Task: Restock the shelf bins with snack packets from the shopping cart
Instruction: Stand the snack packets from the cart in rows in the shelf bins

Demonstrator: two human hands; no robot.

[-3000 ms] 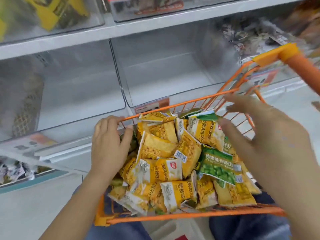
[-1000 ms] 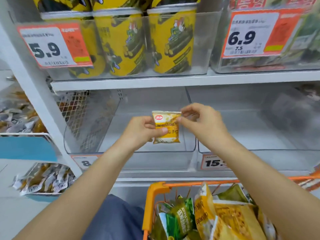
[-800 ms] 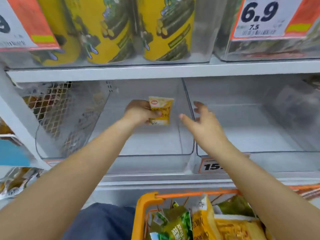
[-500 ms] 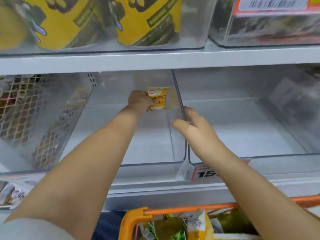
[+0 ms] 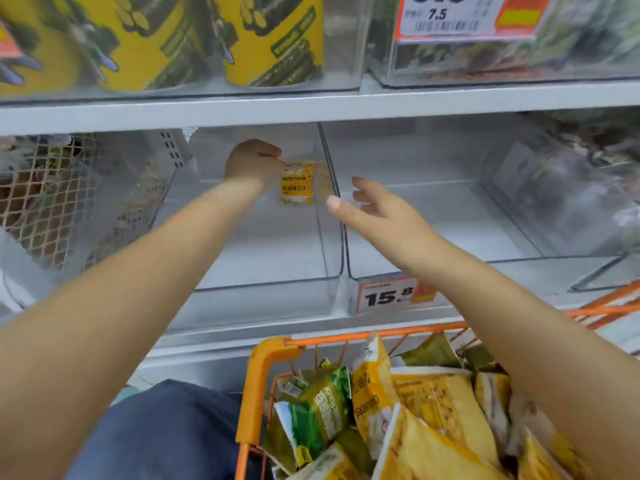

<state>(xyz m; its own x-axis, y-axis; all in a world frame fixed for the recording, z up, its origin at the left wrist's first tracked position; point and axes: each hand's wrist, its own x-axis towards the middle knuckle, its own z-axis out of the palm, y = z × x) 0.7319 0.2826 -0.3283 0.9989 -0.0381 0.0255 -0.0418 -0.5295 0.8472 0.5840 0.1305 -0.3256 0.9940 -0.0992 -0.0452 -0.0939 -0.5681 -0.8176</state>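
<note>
Reaching deep into the clear plastic shelf bin, the left hand pinches a small yellow snack packet by its left edge. Packet upright, at the far right of that bin, close to the bin's right wall; whether its base touches the bin floor cannot be told. Right hand hovers over the divide between this bin and the second clear bin to the right, fingers spread, holding nothing. White-and-orange price tag reading 15.8 on the front of the right bin. Near edge: orange wire shopping cart heaped with yellow and green snack packets. Upper shelf: yellow printed canisters in a clear bin.
</note>
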